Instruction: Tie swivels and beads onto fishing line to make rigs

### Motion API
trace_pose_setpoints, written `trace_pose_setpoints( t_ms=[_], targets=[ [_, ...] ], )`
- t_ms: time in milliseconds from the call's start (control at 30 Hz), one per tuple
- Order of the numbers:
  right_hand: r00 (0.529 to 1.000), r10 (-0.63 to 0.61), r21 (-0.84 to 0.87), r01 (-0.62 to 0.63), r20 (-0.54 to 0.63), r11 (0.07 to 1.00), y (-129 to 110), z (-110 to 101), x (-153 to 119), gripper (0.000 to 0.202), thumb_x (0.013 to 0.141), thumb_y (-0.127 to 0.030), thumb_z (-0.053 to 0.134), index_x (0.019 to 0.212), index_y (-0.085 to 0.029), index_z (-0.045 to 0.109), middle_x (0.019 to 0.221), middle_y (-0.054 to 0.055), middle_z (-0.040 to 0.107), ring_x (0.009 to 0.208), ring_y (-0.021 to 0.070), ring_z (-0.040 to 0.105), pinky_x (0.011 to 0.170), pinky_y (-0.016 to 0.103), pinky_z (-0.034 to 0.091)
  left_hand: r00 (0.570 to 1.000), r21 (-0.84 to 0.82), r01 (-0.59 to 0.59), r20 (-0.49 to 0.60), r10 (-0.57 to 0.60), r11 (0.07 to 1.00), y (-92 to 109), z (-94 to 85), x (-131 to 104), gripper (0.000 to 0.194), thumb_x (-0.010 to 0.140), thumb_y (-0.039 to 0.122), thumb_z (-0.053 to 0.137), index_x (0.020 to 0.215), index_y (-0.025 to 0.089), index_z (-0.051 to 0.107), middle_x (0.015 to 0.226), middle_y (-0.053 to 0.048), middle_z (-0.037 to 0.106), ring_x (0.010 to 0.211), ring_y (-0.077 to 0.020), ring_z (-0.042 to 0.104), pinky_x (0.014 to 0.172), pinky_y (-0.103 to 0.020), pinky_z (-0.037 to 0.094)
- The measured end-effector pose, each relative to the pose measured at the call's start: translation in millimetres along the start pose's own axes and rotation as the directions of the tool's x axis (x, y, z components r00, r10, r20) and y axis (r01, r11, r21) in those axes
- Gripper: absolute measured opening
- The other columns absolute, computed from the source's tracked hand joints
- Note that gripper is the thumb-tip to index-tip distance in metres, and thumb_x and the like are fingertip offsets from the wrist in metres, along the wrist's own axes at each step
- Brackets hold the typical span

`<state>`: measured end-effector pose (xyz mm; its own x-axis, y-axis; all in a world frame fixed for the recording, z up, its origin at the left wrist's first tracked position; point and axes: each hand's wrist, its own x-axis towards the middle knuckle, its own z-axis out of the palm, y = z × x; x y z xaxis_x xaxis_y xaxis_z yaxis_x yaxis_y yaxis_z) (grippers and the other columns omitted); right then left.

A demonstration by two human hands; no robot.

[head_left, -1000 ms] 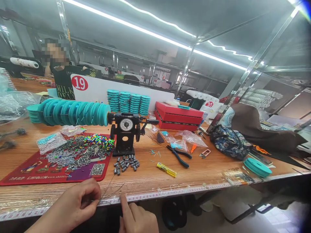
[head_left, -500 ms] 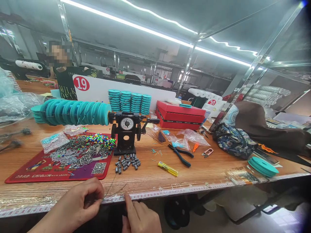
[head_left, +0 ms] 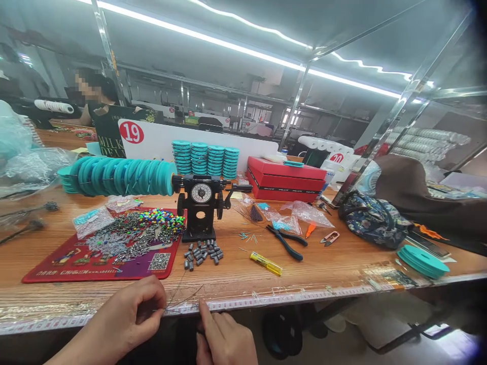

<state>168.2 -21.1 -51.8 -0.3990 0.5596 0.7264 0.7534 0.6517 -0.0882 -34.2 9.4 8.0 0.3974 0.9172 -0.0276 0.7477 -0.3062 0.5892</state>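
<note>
At the table's front edge, my left hand is closed, thumb and fingertips pinching a thin dark line. Loose strands of it stick up and run toward the right. Close by, my right hand points its index finger at the edge, the other fingers curled in. What its thumb side grips is too fine to make out. Beyond my hands lie several grey cylindrical weights. Behind these stands a black hand-cranked winder with a counter dial, carrying a row of teal foam spools.
A red mat on the left holds swivels and coloured beads. Pliers, a yellow tube and thread snips lie to the right. Teal spool stacks and a red box stand behind. A person sits across.
The view has shifted slightly, moving the scene a little to the right. My hands keep nearly the same pose at the edge. The person across has turned their head.
</note>
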Motion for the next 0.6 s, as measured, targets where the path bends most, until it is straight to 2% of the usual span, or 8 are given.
trace_pose_setpoints(
  t_ms=[200, 600],
  targets=[
    [0.991, -0.021, 0.044, 0.015, 0.136, 0.999, 6.1, 1.4, -9.2, 0.043, 0.076, -0.009, 0.040, 0.117, 0.000, 0.048, 0.065, 0.006, 0.060, 0.055, 0.0157, 0.057, 0.049, 0.023, 0.046, 0.999, 0.011, 0.017, -0.031, -0.017, 1.000, 2.8, -7.0, -1.7, 0.010, 0.067, 0.014, 0.039, 0.062, 0.018, 0.047, 0.065, 0.001, 0.055, 0.059, -0.0119, 0.051, 0.054, -0.019, 0.037],
    [0.990, -0.038, 0.060, 0.030, 0.135, 0.998, 8.3, 1.6, -10.4, 0.041, 0.078, -0.007, 0.040, 0.118, -0.001, 0.047, 0.066, 0.006, 0.060, 0.056, 0.0146, 0.058, 0.050, 0.021, 0.047, 1.000, 0.060, -0.002, -0.011, 0.003, 0.998, -14.2, -17.3, -9.6, 0.010, 0.068, 0.011, 0.037, 0.062, 0.017, 0.044, 0.069, 0.000, 0.052, 0.062, -0.0109, 0.050, 0.056, -0.018, 0.035]
  ],
)
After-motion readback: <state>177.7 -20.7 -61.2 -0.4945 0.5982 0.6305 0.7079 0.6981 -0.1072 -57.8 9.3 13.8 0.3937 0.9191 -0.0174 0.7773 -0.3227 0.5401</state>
